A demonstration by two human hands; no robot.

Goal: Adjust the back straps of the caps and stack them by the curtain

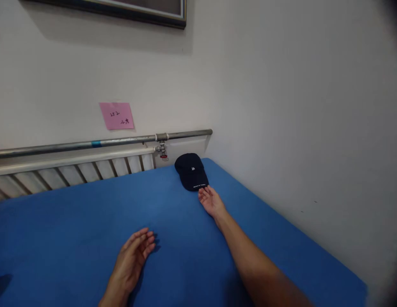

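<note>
A dark navy baseball cap [189,168] rests at the far right corner of the blue tabletop [99,217], its brim toward me. Small white lettering shows on its front and along the brim. My right hand [212,201] reaches out palm up, with its fingertips at the brim's front edge. Its fingers are loosely bent and apart; I cannot tell whether they press on the brim. My left hand [134,256] is low over the near middle of the blue surface, fingers slightly curled and apart, holding nothing.
Behind the blue surface run a white radiator [70,172] and a metal pipe [128,140] with a red-handled valve [163,156]. A pink note [117,116] and a framed picture [147,10] are on the back wall. A white wall [307,128] borders the right side.
</note>
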